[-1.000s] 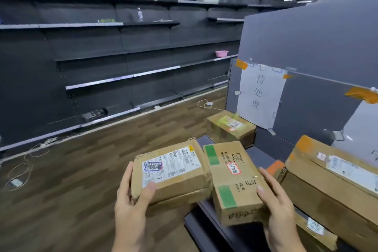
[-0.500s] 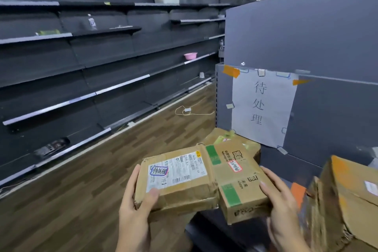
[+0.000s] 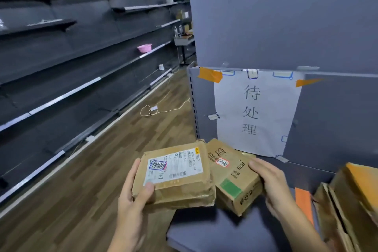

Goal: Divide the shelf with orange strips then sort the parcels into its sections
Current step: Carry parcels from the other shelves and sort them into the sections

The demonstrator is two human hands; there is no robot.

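Left hand (image 3: 133, 196): wrapped round the near-left corner of the flat parcel (image 3: 173, 176), thumb on top by the white label, fingers underneath. Held just off the front-left edge of the shelf.
Right hand (image 3: 272, 185): gripping the right side of the smaller box (image 3: 235, 178), the one with the green tape patch and a red-edged sticker, fingers spread over its top edge.
The two parcels: side by side and touching, the flat one overlapping the box's left edge a bit.
Box height: can't tell if it's resting on the shelf (image 3: 214, 231) or held just above it.
Orange strip (image 3: 303, 202): stuck down on the shelf, just right of the right hand.
Other parcels (image 3: 351, 206): bigger cartons right of the strip, one with an orange top, blurry.
Paper sign (image 3: 253, 112): handwritten sheet taped to the grey back panel behind the box, orange tape at the top corners.
Across the aisle: mostly bare dark shelving, a pink bowl (image 3: 144, 48) on one ledge, a white cable on the wood floor.
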